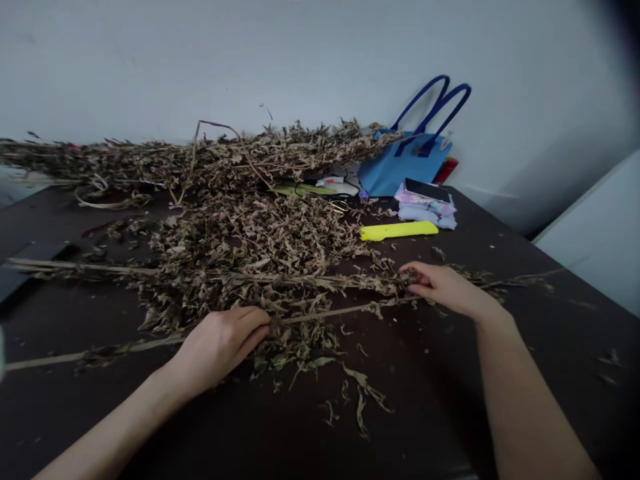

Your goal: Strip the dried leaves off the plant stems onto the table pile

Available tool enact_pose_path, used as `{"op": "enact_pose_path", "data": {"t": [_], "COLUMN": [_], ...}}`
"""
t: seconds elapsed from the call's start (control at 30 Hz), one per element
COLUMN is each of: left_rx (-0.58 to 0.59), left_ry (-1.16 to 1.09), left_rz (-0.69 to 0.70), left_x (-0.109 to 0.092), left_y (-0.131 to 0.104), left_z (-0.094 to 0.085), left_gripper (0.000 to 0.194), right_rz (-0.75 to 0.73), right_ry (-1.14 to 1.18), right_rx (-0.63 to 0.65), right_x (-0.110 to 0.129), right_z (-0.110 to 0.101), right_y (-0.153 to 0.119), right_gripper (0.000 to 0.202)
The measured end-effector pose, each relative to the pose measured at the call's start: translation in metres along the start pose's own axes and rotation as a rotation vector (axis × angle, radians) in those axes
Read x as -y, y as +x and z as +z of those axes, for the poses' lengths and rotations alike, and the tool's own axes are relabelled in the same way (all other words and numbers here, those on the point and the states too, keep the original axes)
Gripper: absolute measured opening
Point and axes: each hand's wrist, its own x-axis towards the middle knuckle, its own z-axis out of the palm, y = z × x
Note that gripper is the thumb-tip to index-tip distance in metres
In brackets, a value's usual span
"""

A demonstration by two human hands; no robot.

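Observation:
Dried leafy stalks (320,283) lie across the dark table, running left to right before me. My left hand (225,340) is closed over a nearer dried stalk (345,310), its fingers wrapped round the stem among crumpled leaves. Farther right, my right hand (440,283) pinches the leafy part of a stalk with thumb and fingers; its exact hold is partly hidden by leaves. Behind both hands spreads a heap of loose dried leaves (265,233). A few leaf bits (363,393) lie on the table near the front.
A big bundle of dried stalks (150,160) lies along the wall. At the back right stand a blue bag (395,167), a phone (427,191) on tissue packs (425,212), and a yellow utility knife (400,231). Scissors (340,205) lie behind the heap; a dark flat object (30,263) is left.

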Motion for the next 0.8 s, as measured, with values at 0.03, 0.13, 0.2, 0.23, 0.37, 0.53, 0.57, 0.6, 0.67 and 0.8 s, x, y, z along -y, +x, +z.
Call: {"op": "enact_pose_path", "data": {"t": [0.03, 0.13, 0.2, 0.23, 0.37, 0.53, 0.57, 0.6, 0.67, 0.8], "left_rx": [0.001, 0.008, 0.008, 0.010, 0.047, 0.055, 0.055, 0.058, 0.058, 0.045], "left_ry": [-0.004, -0.021, -0.030, -0.033, -0.031, -0.029, -0.029, -0.029, -0.023, -0.003], "left_rz": [-0.002, 0.000, 0.007, 0.011, 0.004, -0.006, -0.008, -0.009, -0.011, -0.011], "left_x": [-0.001, -0.002, -0.002, -0.002, 0.000, 0.000, 0.000, 0.000, 0.000, 0.000], "left_y": [0.000, 0.000, 0.000, 0.000, -0.001, -0.001, 0.000, 0.000, 0.000, 0.000], "left_z": [0.000, 0.001, 0.002, 0.002, 0.004, 0.006, 0.007, 0.007, 0.008, 0.009], "left_gripper": [0.021, 0.020, 0.021, 0.021, 0.022, 0.021, 0.021, 0.020, 0.020, 0.021], "right_rz": [0.005, -0.005, -0.008, -0.003, 0.019, 0.015, 0.021, 0.027, 0.030, 0.004], "right_ry": [-0.015, -0.050, -0.053, -0.057, -0.102, -0.059, -0.040, -0.022, 0.002, 0.005], "right_rx": [-0.016, -0.051, -0.070, -0.081, -0.119, -0.187, -0.180, -0.165, -0.130, -0.103], "right_x": [0.001, 0.004, 0.004, 0.004, 0.003, 0.002, 0.002, 0.002, 0.003, 0.006], "right_z": [0.000, 0.000, 0.001, 0.002, 0.009, 0.016, 0.016, 0.016, 0.014, 0.008], "right_y": [0.000, 0.000, 0.002, 0.003, 0.009, 0.013, 0.012, 0.012, 0.010, 0.005], "right_gripper": [0.034, 0.030, 0.023, 0.017, 0.010, 0.018, 0.025, 0.031, 0.039, 0.049]}}
